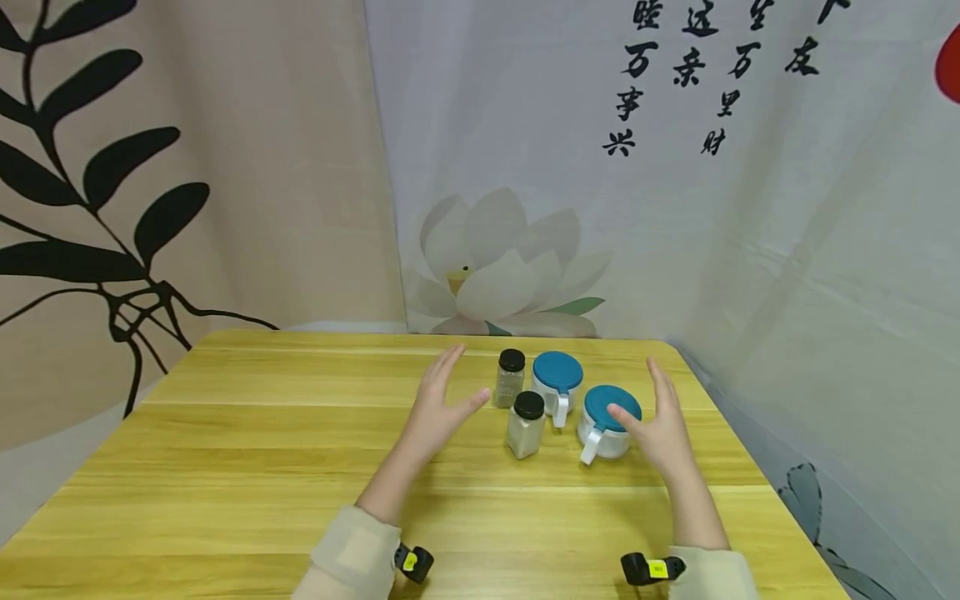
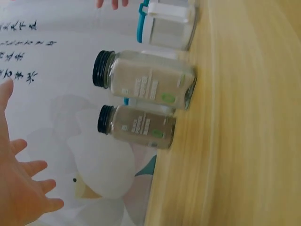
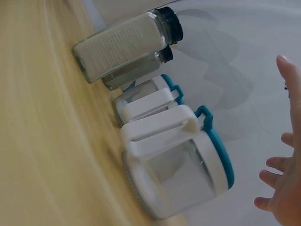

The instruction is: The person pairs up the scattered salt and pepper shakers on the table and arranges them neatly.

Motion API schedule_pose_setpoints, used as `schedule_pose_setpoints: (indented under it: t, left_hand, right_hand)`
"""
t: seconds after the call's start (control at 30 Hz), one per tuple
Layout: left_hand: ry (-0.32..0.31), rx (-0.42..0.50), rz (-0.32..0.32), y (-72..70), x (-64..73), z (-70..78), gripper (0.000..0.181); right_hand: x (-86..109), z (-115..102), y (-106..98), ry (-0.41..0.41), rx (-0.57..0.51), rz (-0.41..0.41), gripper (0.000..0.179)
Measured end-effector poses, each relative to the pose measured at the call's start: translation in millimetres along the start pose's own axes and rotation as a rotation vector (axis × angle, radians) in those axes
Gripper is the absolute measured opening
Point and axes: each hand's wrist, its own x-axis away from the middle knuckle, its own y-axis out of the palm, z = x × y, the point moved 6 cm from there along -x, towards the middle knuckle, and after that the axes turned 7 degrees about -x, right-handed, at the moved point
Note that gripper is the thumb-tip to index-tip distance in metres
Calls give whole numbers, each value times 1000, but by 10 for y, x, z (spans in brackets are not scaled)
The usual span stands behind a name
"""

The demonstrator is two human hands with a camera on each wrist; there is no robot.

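My left hand (image 1: pixel 441 410) is held over the table, fingers spread and nothing in it, just left of two spice jars. The nearer spice jar (image 1: pixel 526 435) has a black lid and pale powder; the farther black-lidded jar (image 1: pixel 508 388) holds darker powder, as the left wrist view shows. Two clear seasoning pots with blue lids and white handles stand to their right: a rear pot (image 1: pixel 557 375) and a front pot (image 1: pixel 604 433). Beside the front pot is my right hand (image 1: pixel 662 429), fingers apart and holding nothing, its thumb overlapping the blue lid in the head view.
All four containers stand upright, close together, on a yellow wood-grain table (image 1: pixel 247 467). A cloth backdrop (image 1: pixel 510 167) with a lotus and black characters hangs behind the far edge. The table's right edge runs down past my right hand.
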Motion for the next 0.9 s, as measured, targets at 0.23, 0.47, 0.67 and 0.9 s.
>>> schedule_pose_setpoints:
  t: [0.23,0.47,0.67,0.9]
  left_hand:
    - [-17,46,-9,137,16,15,80]
    - [-18,90,-3,268,25,3,79]
    - [-39,128,-13,390,41,-26,79]
    - [-58,173,-13,494,66,-52,79]
  right_hand:
    - [-5,114,44,25,-10,-5,98]
    - [-5,232,105,19,-42,-18,99]
    - [8,329,149,34,-51,-27,100]
    - [13,404,170,46,-70,-29,100]
